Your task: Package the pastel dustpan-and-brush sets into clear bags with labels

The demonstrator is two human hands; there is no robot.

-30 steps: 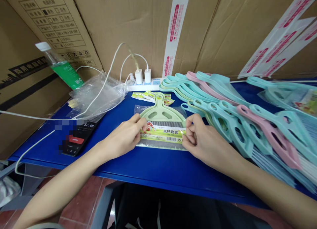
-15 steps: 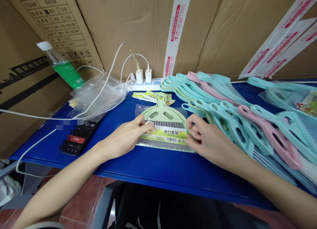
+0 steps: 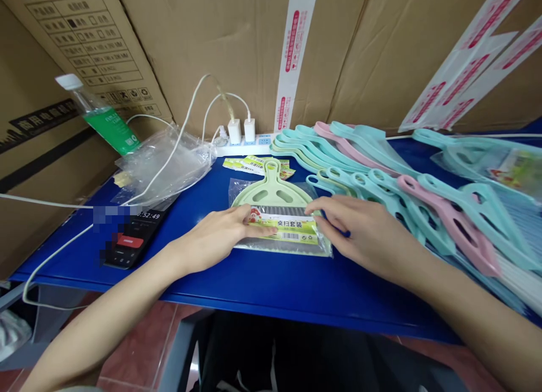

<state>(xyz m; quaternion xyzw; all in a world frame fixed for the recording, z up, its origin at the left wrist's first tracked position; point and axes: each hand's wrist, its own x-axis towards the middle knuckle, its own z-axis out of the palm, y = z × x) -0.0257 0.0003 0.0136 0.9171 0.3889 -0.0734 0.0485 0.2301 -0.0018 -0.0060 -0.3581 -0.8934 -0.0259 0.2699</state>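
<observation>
A pale green mini dustpan (image 3: 271, 195) with a grey-bristled brush lies in a clear plastic bag on the blue table, its handle pointing away from me. A printed label card (image 3: 292, 227) crosses its lower half. At the bag's left side my left hand (image 3: 220, 234) is closed on the packed set, its thumb stretched across the card. My right hand (image 3: 359, 231) is open at the right edge, fingertips touching the bag's upper right part and a gap between thumb and index finger. The undersides of both hands are hidden.
Several turquoise, pink and green dustpans and brushes (image 3: 449, 222) lie at right. More label cards (image 3: 249, 165) lie behind the set. At left are clear bags (image 3: 165, 160), a phone (image 3: 135, 239), a green-labelled bottle (image 3: 110, 126) and white cables; a power strip (image 3: 249, 148) runs along the back.
My right hand's curled fingers have spread and shifted onto the bag's upper right part. My left thumb has straightened across the label card. The view has shifted slightly.
</observation>
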